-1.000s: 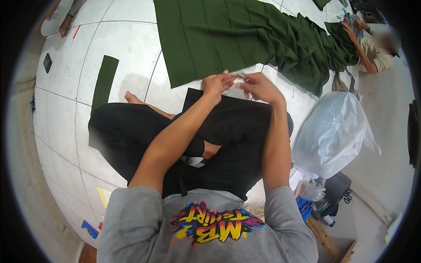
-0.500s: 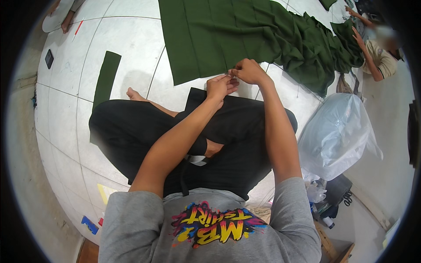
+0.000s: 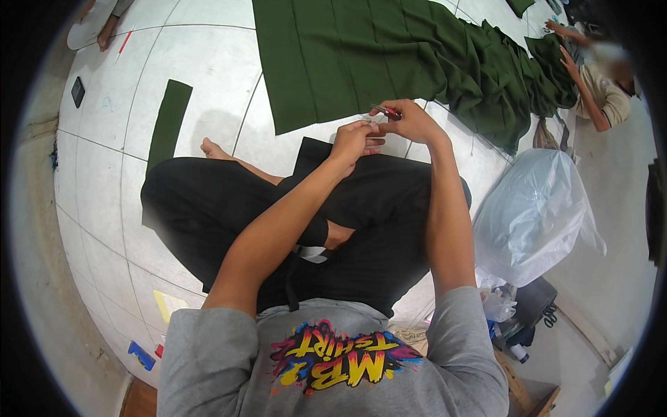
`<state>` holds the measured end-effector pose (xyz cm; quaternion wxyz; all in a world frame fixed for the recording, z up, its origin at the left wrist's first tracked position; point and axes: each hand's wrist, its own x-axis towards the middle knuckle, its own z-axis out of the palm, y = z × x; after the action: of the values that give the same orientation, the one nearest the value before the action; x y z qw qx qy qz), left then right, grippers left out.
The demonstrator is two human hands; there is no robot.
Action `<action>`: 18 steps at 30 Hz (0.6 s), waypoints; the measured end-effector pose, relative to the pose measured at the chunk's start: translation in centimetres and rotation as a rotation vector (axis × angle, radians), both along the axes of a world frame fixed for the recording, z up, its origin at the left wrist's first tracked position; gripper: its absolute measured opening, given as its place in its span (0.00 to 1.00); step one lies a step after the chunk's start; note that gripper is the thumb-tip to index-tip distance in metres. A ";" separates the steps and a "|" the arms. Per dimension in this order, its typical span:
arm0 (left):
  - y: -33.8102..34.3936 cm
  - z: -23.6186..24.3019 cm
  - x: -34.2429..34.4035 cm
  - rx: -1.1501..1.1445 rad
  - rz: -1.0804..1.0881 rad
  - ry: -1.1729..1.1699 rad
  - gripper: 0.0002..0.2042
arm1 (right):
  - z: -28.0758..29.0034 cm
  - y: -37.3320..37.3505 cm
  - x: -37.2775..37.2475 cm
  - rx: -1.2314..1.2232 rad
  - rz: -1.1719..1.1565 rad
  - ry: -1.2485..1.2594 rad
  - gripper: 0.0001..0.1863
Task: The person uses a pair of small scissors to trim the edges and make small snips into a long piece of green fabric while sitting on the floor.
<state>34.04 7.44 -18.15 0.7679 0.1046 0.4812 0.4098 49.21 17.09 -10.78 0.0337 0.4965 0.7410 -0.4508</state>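
Above my crossed, black-clad legs my right hand [image 3: 415, 125] is closed on small red-handled snips [image 3: 392, 112], tips pointing left. My left hand [image 3: 354, 144] sits just to their lower left, fingertips pinched together on something too small to make out. Both hands are close to each other, possibly touching at the fingertips. Just beyond them a large dark green fabric [image 3: 319, 62] lies on the white tiles, partly flat, bunched toward the right. A folded black cloth [image 3: 313, 153] lies under my wrists, hard to tell apart from my trousers.
A green strip [image 3: 169, 118] and black phone [image 3: 78, 92] lie left. A co-worker [image 3: 597, 94] handles fabric at upper right; another person's limb [image 3: 105, 35] shows upper left. A stuffed plastic bag [image 3: 535, 215] and black scissors [image 3: 550, 316] lie right, a blue object [image 3: 141, 356] lower left.
My right hand moved left to my left hand, then shifted slightly back right, and the red snips now show in it. My left hand has shifted slightly right.
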 end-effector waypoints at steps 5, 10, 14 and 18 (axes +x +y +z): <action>0.2 1.5 -0.6 -0.021 -0.098 -0.272 0.18 | -0.2 -1.8 1.6 0.160 0.024 0.004 0.17; 0.5 1.4 -1.6 -0.006 -0.227 -0.161 0.25 | 1.9 -2.6 3.8 0.260 -0.114 -0.156 0.13; 0.8 0.3 -2.0 0.388 -0.476 0.601 0.19 | 2.1 -2.3 11.0 0.178 -0.216 -0.207 0.14; 2.0 0.1 -0.4 0.389 -0.415 0.769 0.18 | -0.8 -4.1 15.6 -0.078 -0.550 -0.011 0.12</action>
<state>33.64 9.48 -18.06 0.5661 0.4843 0.6135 0.2619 64.78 13.04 -11.59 -0.0671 0.6799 0.5603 -0.4684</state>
